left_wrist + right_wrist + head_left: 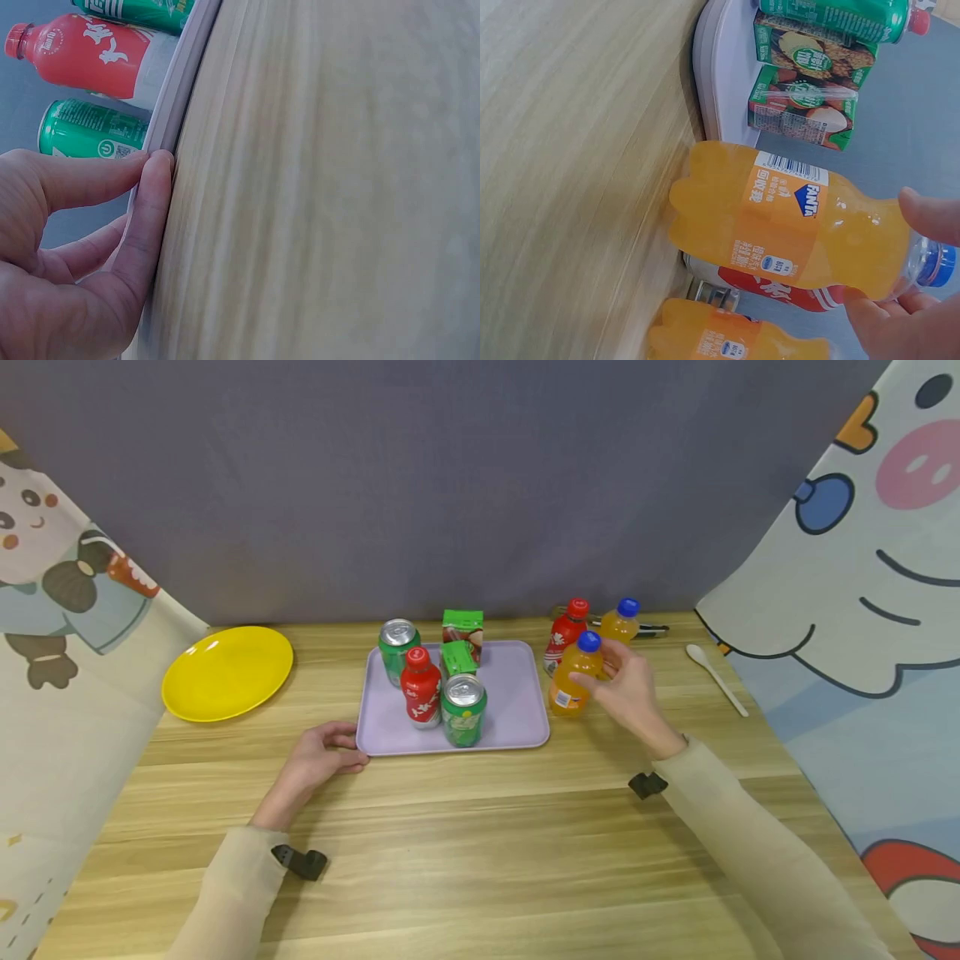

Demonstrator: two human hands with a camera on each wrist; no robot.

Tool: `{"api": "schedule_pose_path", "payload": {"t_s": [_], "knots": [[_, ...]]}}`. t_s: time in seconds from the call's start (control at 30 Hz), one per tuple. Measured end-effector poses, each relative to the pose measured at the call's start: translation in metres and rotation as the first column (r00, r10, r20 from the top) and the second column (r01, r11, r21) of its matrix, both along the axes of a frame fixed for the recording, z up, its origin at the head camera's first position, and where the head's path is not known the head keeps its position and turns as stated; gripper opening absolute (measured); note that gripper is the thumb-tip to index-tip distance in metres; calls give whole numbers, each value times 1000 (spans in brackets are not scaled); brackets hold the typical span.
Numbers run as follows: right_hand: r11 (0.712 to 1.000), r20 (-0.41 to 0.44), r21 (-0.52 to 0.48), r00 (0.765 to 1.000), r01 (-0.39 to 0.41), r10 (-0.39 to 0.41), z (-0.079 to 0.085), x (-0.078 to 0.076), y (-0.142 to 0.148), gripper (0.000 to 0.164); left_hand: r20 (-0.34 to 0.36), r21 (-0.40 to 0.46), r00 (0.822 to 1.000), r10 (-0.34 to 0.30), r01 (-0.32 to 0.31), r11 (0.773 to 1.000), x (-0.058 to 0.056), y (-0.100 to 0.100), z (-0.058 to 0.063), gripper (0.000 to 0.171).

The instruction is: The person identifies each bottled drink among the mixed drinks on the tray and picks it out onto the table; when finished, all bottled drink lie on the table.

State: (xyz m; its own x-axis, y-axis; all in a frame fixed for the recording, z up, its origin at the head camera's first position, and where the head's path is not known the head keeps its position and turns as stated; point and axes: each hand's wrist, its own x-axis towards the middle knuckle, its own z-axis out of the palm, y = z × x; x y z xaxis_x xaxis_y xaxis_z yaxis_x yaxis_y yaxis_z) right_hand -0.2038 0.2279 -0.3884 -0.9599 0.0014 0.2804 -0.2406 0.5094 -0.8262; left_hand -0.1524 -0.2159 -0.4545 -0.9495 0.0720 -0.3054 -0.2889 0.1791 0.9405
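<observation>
At its near-left corner, the lilac tray is pinched between the thumb and fingers of my left hand. On the tray stand a red bottle, two green cans, one in front and one behind, and two green-topped drink cartons. My right hand grips an orange Fanta bottle near its neck, just below the blue cap. This bottle is upright beside the tray's right edge. Whether its base touches the table is hard to tell.
Behind the held bottle stand another red bottle and a second orange bottle. A partly hidden metal utensil lies behind them. A white spoon rests at far right, a yellow plate at far left. A grey wall bounds the back.
</observation>
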Motion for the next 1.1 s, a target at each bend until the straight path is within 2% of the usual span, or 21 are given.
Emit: {"api": "schedule_pose_path", "payload": {"t_s": [0.5, 0.9, 1.1], "knots": [[999, -5, -14, 1000, -29, 29, -7, -7, 6, 60, -10, 6, 1000, 2, -2, 1000, 0, 1, -1, 57], [1000, -18, -17, 1000, -26, 25, -6, -3, 7, 65, -4, -6, 1000, -7, 7, 1000, -1, -1, -1, 58], [998, -38, -42, 999, -36, 35, -2, 4, 10, 66, 2, -10, 1000, -7, 7, 1000, -1, 0, -1, 59]]}}
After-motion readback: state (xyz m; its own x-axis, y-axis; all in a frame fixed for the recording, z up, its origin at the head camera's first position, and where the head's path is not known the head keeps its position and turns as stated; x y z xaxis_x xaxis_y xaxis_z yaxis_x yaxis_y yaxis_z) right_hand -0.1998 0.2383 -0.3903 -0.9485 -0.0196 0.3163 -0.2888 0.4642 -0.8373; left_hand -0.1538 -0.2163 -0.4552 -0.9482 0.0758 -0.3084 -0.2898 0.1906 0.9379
